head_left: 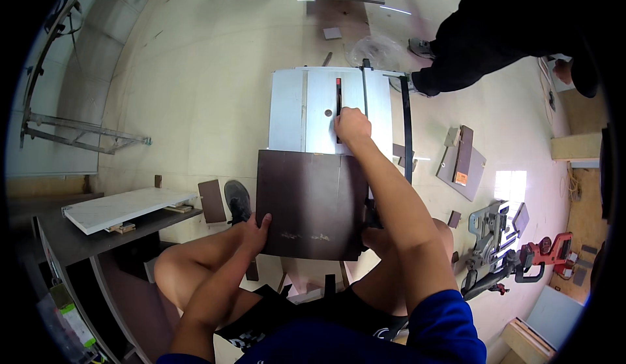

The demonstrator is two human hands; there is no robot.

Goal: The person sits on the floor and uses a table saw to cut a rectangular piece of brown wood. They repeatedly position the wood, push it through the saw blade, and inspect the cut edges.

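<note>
A dark brown board (312,201) lies in front of me, its far edge meeting the near end of a silver table saw (287,109). My left hand (256,231) grips the board's left edge, thumb on top and fingers hidden underneath. Over the saw table, my right hand (353,126) is closed beside the dark blade slot (339,93); whatever its fingers hold, if anything, is hidden. A red piece shows at the slot's far end. Right of the slot runs the rip fence (365,93). Pale chipped marks show near the board's close edge.
Another person's dark-trousered legs (469,51) stand at the far right. Brown offcuts (463,155) lie on the floor to the right, near a red and grey power saw (541,253). At left, a white panel (127,209) rests on a dark cabinet (85,237).
</note>
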